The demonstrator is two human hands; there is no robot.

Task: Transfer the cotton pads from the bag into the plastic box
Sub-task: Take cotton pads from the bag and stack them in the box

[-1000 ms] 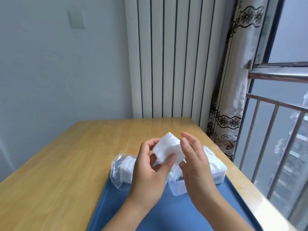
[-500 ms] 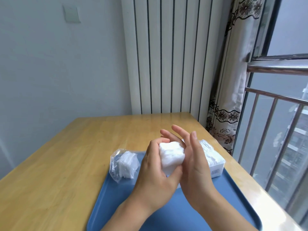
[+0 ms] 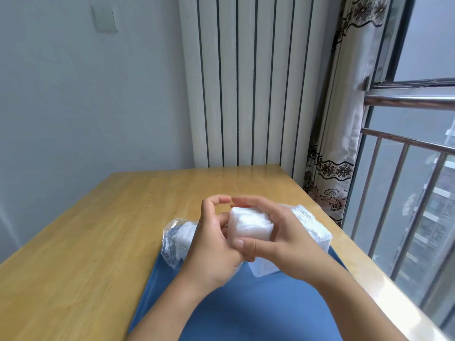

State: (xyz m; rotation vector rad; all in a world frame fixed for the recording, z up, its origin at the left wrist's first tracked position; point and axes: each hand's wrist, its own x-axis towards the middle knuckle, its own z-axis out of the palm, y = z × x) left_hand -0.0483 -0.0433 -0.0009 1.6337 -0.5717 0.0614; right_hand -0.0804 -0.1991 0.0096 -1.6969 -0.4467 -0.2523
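A white stack of square cotton pads (image 3: 250, 223) is held above the blue tray (image 3: 258, 303), gripped by the right hand (image 3: 283, 238), its fingers (image 3: 248, 203) curled over the top, and steadied by the left hand (image 3: 214, 244). The clear plastic box (image 3: 317, 236) behind appears nearly full. Pads remain in the crinkled transparent bag (image 3: 176, 238) on the wooden table (image 3: 98, 230); transfer is judged well advanced, not finished.

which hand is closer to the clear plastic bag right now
Left. The left hand sits right beside the bag, overlapping its near edge in the head view, while the right hand is further right, over the plastic box, gripping the stack of cotton pads.
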